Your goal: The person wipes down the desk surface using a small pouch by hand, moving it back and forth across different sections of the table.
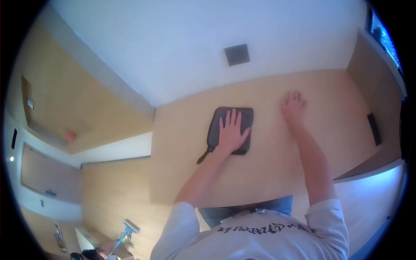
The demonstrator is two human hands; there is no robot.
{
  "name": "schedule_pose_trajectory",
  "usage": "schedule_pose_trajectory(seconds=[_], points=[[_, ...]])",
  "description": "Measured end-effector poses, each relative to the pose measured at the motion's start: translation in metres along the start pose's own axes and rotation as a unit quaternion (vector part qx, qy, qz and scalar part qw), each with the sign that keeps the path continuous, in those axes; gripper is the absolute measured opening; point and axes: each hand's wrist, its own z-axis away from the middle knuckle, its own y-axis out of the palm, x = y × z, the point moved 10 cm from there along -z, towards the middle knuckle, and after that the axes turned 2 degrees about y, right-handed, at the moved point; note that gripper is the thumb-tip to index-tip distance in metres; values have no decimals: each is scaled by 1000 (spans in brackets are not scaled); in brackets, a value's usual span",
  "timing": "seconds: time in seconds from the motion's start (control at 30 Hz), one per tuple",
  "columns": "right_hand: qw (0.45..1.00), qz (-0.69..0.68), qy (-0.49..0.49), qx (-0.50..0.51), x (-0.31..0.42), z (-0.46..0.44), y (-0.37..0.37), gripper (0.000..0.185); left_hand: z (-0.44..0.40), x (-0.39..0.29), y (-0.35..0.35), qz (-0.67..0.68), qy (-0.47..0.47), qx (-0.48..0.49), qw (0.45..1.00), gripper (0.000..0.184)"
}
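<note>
A dark grey zip case (pixel 216 130) with rounded corners lies flat on the light wood table (pixel 264 173). Its short wrist strap (pixel 202 157) sticks out at the lower left corner. My left hand (pixel 232 133) rests palm down on top of the case, fingers stretched and spread, covering its middle. To the right, apart from the case, my right hand (pixel 294 108) lies on the bare wood with its fingers slightly bent and apart. It holds nothing.
A dark square plate (pixel 237 54) sits on the white wall behind the table. A wooden side panel (pixel 377 78) with a black strip (pixel 374 129) bounds the right. A lit screen (pixel 384 39) shows top right. At lower left are a person's arm and a blue-handled floor tool (pixel 130 226).
</note>
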Motion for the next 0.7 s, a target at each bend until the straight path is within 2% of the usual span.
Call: schedule_pose_trajectory(seconds=[0.2, 0.27, 0.37, 0.43, 0.57, 0.63, 0.7], points=[[1000, 5, -6, 22, 0, 0, -2, 53, -84, 34, 22, -2, -69, 3, 998, 73], [999, 1, -1, 39, -1, 5, 1, 53, -98, 45, 26, -1, -97, 14, 995, 73], [1000, 22, -8, -6, 2, 4, -9, 52, -113, 57, 26, 12, -125, 20, 992, 73], [1000, 13, -8, 20, 7, 3, -7, 52, -116, 60, 23, 8, -132, 19, 991, 73], [999, 36, -19, 11, 2, 1, 11, 53, -87, 45, 23, -10, -135, 3, 991, 71], [999, 35, -20, -14, 1, -3, 8, 53, -57, 16, 14, -16, -82, -12, 996, 70], [999, 34, -24, -7, 1, -3, 4, 52, -16, -7, 3, -18, -71, -12, 997, 69]])
